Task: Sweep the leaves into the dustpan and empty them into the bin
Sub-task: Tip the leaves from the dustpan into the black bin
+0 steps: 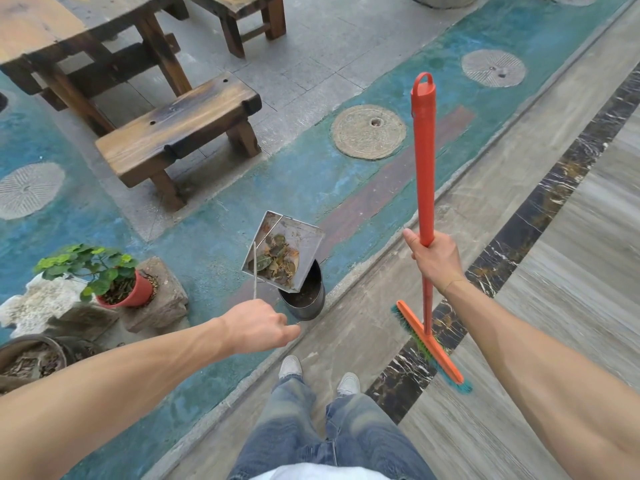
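A metal dustpan [294, 233] hangs tilted above a round metal bin [306, 299], its lower edge over the bin's mouth. Green and brown leaves [277, 259] lie heaped in the pan. My left hand [258, 327] grips the thin handle [255, 271] of the dustpan, just left of the bin. My right hand [433, 256] grips the orange broom handle [424, 161], which stands upright. The broom's head [431, 346], orange with green bristles, hovers near the floor to the right of my feet.
A potted green plant [104, 275] in a red pot sits on stones left of the bin. Wooden benches [180, 133] and a table [52, 32] stand at the back left. Round stone discs [369, 131] are set into the teal floor. A raised kerb [346, 289] runs diagonally past the bin.
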A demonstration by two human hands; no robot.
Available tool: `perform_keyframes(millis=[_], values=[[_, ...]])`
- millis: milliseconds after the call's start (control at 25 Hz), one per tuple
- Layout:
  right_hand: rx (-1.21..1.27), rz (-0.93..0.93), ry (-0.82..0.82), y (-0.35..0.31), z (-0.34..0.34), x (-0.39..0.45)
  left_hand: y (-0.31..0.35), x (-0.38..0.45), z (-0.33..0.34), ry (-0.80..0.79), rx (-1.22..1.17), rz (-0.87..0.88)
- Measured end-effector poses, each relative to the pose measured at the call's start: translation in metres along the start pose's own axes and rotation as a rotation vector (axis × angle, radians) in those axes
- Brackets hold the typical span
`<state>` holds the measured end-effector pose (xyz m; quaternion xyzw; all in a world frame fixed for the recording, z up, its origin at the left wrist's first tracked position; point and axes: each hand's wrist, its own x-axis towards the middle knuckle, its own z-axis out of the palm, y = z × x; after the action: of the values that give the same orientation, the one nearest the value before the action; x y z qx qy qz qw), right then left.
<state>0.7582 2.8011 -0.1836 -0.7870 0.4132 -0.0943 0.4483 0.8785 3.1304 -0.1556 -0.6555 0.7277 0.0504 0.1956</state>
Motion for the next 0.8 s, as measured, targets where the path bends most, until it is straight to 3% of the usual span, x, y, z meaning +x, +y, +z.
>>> perform_keyframes(millis=[800], values=[[-0.026,-0.017,-0.018,-0.005,0.004,-0.004,0.036,-0.022,0.026,-0.1,0.018,0.118]])
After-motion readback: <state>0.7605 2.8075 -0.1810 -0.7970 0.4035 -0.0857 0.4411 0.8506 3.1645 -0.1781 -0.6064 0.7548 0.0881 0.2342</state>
